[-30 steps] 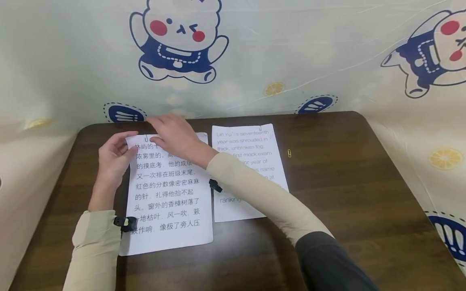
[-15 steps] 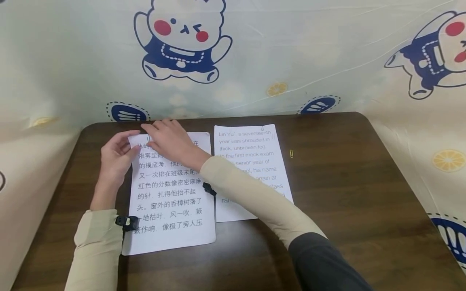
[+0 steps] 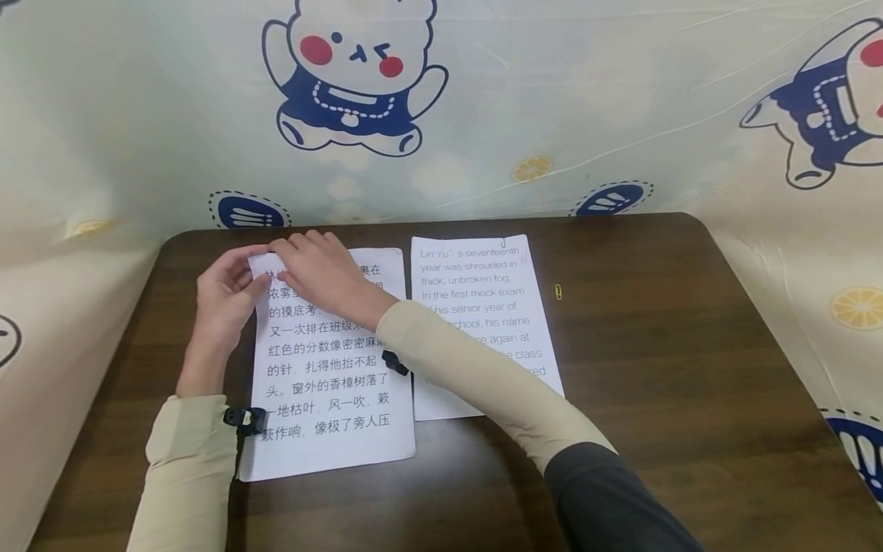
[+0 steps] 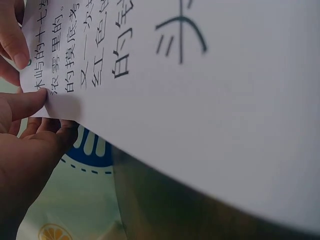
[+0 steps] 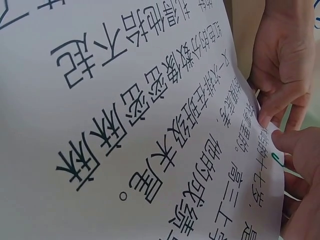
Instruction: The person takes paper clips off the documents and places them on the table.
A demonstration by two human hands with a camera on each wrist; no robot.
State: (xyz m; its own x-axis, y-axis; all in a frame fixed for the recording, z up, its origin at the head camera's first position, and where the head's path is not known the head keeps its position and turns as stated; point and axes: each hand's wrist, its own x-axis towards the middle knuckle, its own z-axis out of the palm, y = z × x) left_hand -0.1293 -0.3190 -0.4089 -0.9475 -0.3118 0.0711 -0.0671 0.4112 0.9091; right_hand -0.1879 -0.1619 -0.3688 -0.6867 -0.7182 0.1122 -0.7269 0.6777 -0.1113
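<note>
A white sheet of paper (image 3: 324, 383) printed with large Chinese text lies at the left of the table. My left hand (image 3: 228, 295) pinches its top left corner, thumb (image 4: 30, 104) on the printed face and fingers behind. Over the top edge, close beside it, my right hand (image 3: 320, 268) holds the sheet, with the thumb on the front and fingers behind. A green paper clip (image 5: 278, 160) sits on that edge right at the right thumb, which partly covers it. In the left wrist view the sheet bends upward toward the hands.
A second sheet (image 3: 469, 307) with English text lies to the right, partly under the right forearm, with a clip (image 3: 503, 242) at its top edge. Beyond it a yellow paper clip (image 3: 559, 291) rests on the dark wooden table (image 3: 662, 383). A patterned cloth (image 3: 483, 100) hangs behind.
My right hand has moved left along the top edge to the green clip, which it now hides in the head view. The left hand keeps its grip on the corner.
</note>
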